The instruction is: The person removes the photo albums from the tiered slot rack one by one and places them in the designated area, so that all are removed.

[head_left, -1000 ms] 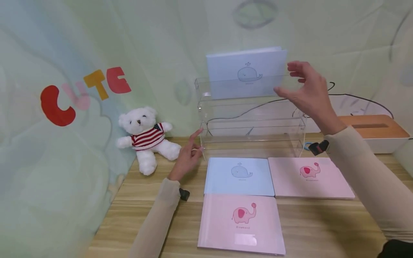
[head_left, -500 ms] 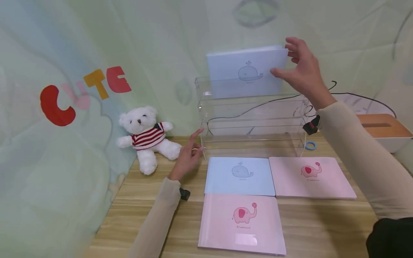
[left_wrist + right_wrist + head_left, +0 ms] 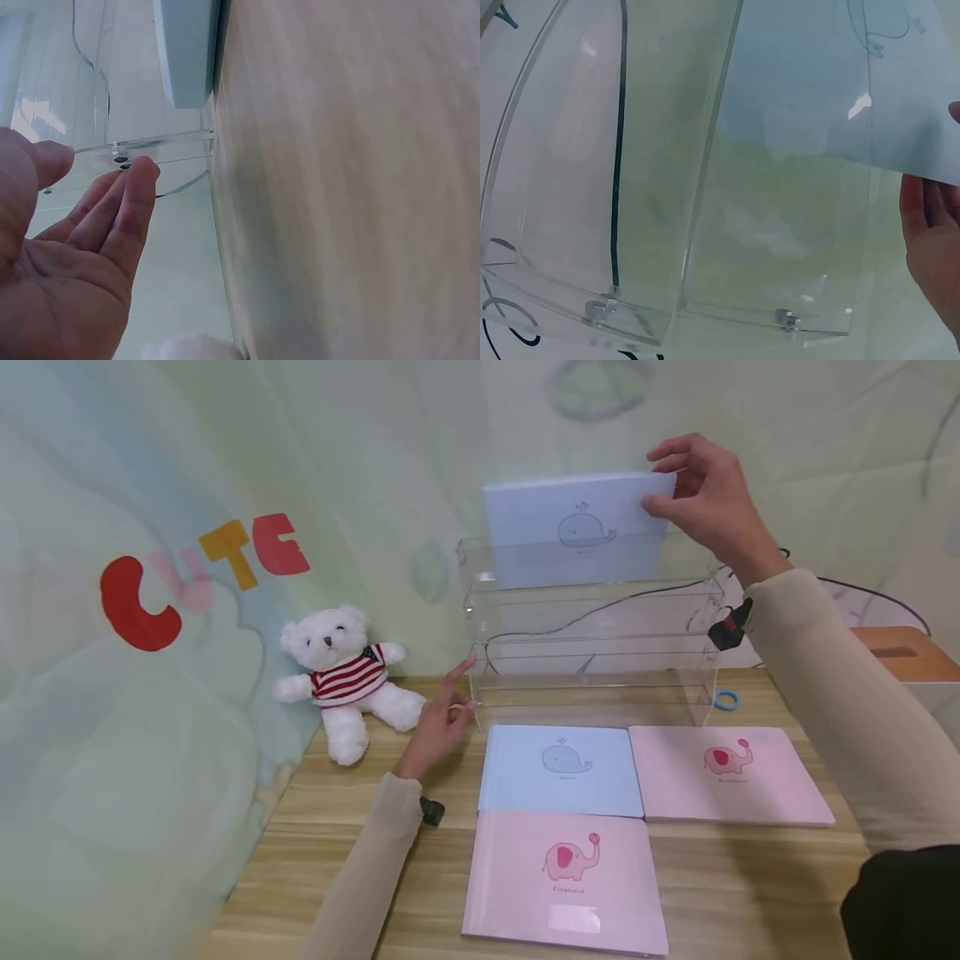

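My right hand (image 3: 712, 497) pinches the upper right corner of a light blue whale book (image 3: 540, 518), thumb on its front cover and fingers behind. This book stands upright in the top tier of a clear acrylic rack (image 3: 592, 681). In the right wrist view the fingers (image 3: 922, 210) reach behind the blue cover (image 3: 795, 97). At the rack's lower left side, the straight fingers of my left hand (image 3: 435, 731) touch the clear side panel (image 3: 180, 142). Before the rack lie another blue whale book (image 3: 525, 777) and two pink elephant books, one in front (image 3: 510, 877) and one at right (image 3: 667, 777).
A white teddy bear (image 3: 348, 681) in a striped shirt sits left of the rack. Right of it lie a blue ring (image 3: 727, 700) and, partly hidden by my right arm, a wooden-topped tissue box (image 3: 930, 656). A printed curtain (image 3: 390, 435) hangs close behind.
My right hand has risen to the upper right corner of the standing whale book and taken hold of it. The book has shifted slightly right. My left hand keeps its place against the rack.
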`<state>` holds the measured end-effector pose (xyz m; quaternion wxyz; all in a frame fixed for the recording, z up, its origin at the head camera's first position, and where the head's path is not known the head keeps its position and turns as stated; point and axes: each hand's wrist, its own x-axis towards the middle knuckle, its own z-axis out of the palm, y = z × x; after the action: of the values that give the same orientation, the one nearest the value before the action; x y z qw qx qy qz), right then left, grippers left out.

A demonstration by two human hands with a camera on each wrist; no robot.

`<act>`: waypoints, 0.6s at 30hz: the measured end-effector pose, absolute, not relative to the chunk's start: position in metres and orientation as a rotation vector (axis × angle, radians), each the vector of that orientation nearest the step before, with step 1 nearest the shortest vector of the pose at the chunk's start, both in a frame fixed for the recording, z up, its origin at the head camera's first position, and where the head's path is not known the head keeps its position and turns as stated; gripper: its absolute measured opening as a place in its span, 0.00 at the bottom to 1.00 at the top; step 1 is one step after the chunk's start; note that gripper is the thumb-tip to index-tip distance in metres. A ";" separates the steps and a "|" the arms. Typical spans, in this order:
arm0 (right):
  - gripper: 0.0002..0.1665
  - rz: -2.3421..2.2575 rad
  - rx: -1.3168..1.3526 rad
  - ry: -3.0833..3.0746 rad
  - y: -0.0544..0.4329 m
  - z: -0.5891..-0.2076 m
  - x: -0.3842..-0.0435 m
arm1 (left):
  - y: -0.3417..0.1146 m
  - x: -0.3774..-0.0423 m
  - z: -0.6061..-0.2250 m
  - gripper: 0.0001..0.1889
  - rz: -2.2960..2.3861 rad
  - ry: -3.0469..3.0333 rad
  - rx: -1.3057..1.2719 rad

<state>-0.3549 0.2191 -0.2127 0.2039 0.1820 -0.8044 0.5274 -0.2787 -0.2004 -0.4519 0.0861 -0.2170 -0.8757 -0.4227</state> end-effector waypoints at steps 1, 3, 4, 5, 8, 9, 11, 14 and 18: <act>0.29 1.486 0.521 -2.251 0.220 -0.213 -0.356 | -0.200 -0.279 -0.452 0.39 -1.263 -2.613 -0.646; 0.30 1.486 0.541 -2.279 0.220 -0.213 -0.359 | -0.200 -0.279 -0.451 0.39 -1.268 -2.613 -0.645; 0.30 1.477 0.545 -2.299 0.219 -0.213 -0.361 | -0.199 -0.279 -0.450 0.39 -1.273 -2.612 -0.646; 0.31 1.475 0.547 -2.316 0.219 -0.213 -0.363 | -0.199 -0.279 -0.450 0.39 -1.274 -2.612 -0.645; 0.32 1.464 0.549 -2.366 0.217 -0.216 -0.367 | -0.197 -0.278 -0.450 0.39 -1.277 -2.615 -0.643; 0.32 1.467 0.548 -2.377 0.216 -0.217 -0.368 | -0.197 -0.278 -0.450 0.39 -1.279 -2.617 -0.644; 0.32 1.462 0.540 -2.388 0.215 -0.220 -0.369 | -0.196 -0.278 -0.450 0.39 -1.276 -2.619 -0.645; 0.32 1.448 0.532 -2.388 0.214 -0.223 -0.370 | -0.195 -0.278 -0.450 0.38 -1.259 -2.610 -0.650; 0.31 1.475 0.523 -2.341 0.212 -0.227 -0.368 | -0.195 -0.276 -0.449 0.39 -1.243 -2.597 -0.651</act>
<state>-0.3682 0.2117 -0.2272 0.1621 0.1834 -0.8204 0.5168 -0.2758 -0.1953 -0.4485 0.0946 -0.2197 -0.8758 -0.4193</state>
